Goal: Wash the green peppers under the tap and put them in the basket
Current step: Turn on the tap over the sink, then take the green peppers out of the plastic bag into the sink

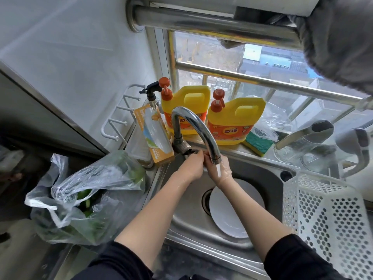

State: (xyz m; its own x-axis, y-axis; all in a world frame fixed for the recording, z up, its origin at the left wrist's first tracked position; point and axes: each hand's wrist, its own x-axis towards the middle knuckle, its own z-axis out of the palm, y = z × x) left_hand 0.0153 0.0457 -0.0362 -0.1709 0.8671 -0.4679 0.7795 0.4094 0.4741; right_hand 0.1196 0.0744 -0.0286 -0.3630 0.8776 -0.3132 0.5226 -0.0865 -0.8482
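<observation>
Green peppers (85, 196) lie in a clear plastic bag (88, 190) on the counter left of the sink. The white perforated basket (327, 223) stands at the sink's right, and nothing shows inside it. Water runs from the curved steel tap (198, 128). My left hand (191, 167) reaches to the tap's base, its fingers curled at the small handle (191, 152). My right hand (219, 168) is under the stream, wet, its fingers partly hidden behind the spout and touching my left hand. Neither hand holds a pepper.
A white plate (228, 215) lies in the steel sink (262, 178) over the drain. Two yellow detergent jugs (236, 122), a spray bottle, a wrap box (155, 134) and a green sponge (259, 144) line the sill. A glass jug and kettle stand at the right.
</observation>
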